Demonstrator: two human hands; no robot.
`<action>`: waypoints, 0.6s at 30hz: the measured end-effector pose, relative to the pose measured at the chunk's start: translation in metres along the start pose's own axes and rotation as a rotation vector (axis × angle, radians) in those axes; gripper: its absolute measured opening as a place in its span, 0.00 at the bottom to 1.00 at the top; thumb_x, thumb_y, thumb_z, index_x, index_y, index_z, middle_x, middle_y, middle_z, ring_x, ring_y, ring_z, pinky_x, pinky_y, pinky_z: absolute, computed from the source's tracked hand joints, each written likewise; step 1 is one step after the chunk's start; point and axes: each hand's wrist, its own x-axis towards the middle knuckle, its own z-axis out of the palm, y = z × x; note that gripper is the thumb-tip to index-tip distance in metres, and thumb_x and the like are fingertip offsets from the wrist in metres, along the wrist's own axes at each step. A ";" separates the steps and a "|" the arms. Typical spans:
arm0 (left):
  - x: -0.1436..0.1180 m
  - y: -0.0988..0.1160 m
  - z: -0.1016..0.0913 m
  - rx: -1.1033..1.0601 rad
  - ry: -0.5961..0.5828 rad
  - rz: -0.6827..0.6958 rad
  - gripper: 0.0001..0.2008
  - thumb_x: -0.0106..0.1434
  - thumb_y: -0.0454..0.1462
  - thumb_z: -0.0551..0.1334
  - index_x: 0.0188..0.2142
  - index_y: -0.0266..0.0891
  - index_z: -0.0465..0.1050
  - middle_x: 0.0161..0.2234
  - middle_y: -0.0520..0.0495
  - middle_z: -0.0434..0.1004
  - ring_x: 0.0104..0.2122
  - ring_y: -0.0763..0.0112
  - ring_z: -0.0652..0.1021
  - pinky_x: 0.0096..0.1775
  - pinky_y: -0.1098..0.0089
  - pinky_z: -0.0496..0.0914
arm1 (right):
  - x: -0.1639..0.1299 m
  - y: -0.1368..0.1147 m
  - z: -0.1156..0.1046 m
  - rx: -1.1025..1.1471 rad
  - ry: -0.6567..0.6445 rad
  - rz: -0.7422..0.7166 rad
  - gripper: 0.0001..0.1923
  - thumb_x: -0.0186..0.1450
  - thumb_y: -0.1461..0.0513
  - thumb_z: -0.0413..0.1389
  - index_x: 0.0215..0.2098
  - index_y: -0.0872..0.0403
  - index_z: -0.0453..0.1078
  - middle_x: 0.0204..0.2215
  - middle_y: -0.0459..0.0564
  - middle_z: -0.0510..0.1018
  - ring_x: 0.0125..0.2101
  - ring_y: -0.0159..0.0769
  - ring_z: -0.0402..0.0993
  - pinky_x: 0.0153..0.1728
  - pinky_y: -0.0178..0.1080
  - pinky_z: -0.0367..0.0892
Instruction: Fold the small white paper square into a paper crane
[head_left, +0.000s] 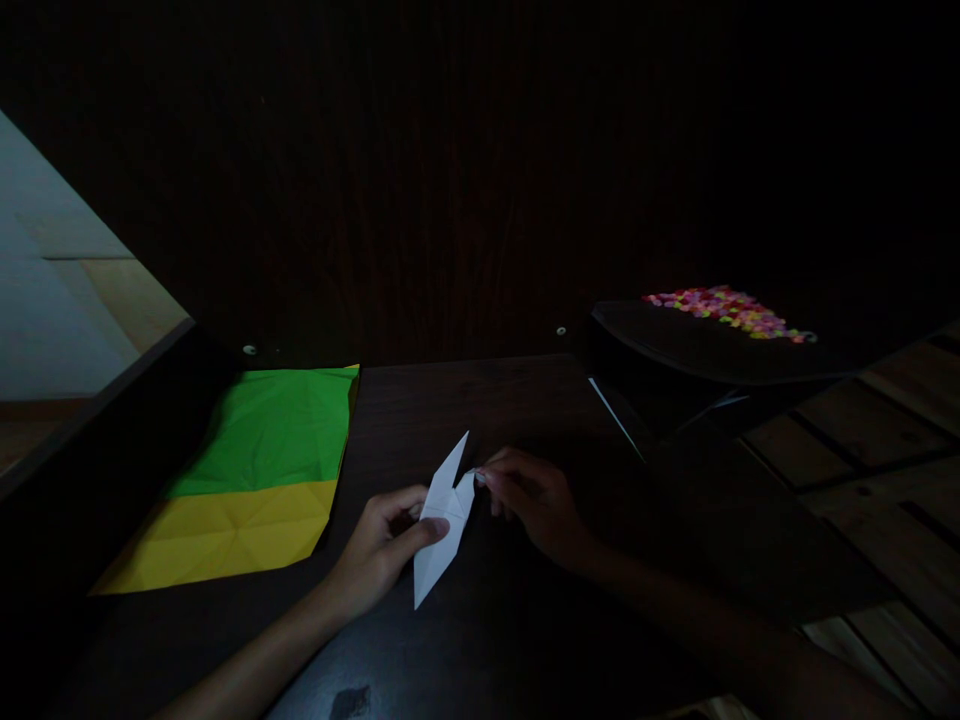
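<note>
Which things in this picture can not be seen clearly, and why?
Head view only:
- white folded paper: its middle is covered by the left hand thumb; the right hand pinches one flap.
- Multicoloured pieces on the dark tray: too small and dim to identify.
- Yellow sheet: its upper part lies under the green sheet.

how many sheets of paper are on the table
3. A green sheet lies at the left, overlapping a yellow sheet nearer the person. A folded white sheet is held by the left hand and right hand. The dark may hide more.
</note>
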 end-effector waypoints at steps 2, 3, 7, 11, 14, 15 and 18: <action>0.000 0.000 0.000 0.007 0.000 0.007 0.10 0.58 0.41 0.64 0.30 0.34 0.76 0.26 0.50 0.74 0.28 0.68 0.72 0.30 0.72 0.64 | 0.000 0.000 0.001 0.044 -0.001 0.030 0.10 0.66 0.55 0.57 0.33 0.53 0.74 0.27 0.45 0.73 0.20 0.27 0.68 0.19 0.32 0.62; 0.000 0.000 0.000 0.010 0.000 0.008 0.10 0.58 0.41 0.64 0.30 0.34 0.76 0.27 0.50 0.74 0.29 0.68 0.72 0.31 0.72 0.64 | 0.000 0.000 0.001 0.067 0.000 0.047 0.10 0.66 0.55 0.58 0.33 0.53 0.74 0.27 0.45 0.73 0.20 0.27 0.68 0.19 0.31 0.62; 0.000 0.000 0.000 0.015 -0.007 0.003 0.10 0.58 0.41 0.64 0.31 0.34 0.76 0.27 0.50 0.75 0.29 0.67 0.72 0.31 0.72 0.64 | 0.000 0.000 0.001 0.097 0.009 0.074 0.08 0.65 0.57 0.58 0.32 0.53 0.73 0.27 0.44 0.73 0.20 0.26 0.69 0.19 0.31 0.62; 0.000 -0.001 0.001 0.017 -0.010 0.008 0.10 0.58 0.41 0.64 0.32 0.34 0.76 0.28 0.50 0.75 0.29 0.67 0.72 0.31 0.72 0.64 | 0.000 0.000 0.001 0.053 0.015 0.075 0.07 0.65 0.58 0.58 0.32 0.53 0.72 0.27 0.44 0.73 0.21 0.26 0.69 0.20 0.31 0.63; 0.000 0.000 0.002 0.004 -0.019 0.012 0.09 0.58 0.40 0.64 0.33 0.35 0.77 0.29 0.49 0.76 0.30 0.67 0.73 0.31 0.71 0.65 | -0.001 0.001 0.002 0.044 0.024 0.085 0.06 0.65 0.59 0.58 0.33 0.53 0.71 0.25 0.43 0.72 0.20 0.26 0.68 0.20 0.31 0.62; 0.001 0.000 0.002 -0.012 -0.027 0.011 0.09 0.58 0.40 0.64 0.34 0.35 0.76 0.29 0.50 0.76 0.30 0.67 0.73 0.32 0.71 0.65 | -0.001 0.002 0.002 0.050 0.033 0.092 0.06 0.65 0.59 0.58 0.34 0.53 0.71 0.24 0.42 0.72 0.20 0.26 0.68 0.20 0.31 0.62; 0.001 0.001 0.004 -0.086 -0.071 0.006 0.11 0.58 0.40 0.65 0.39 0.36 0.76 0.31 0.50 0.76 0.32 0.67 0.73 0.33 0.71 0.66 | -0.003 0.003 0.004 0.074 0.060 0.110 0.06 0.63 0.59 0.59 0.35 0.53 0.70 0.22 0.41 0.72 0.19 0.26 0.68 0.19 0.30 0.62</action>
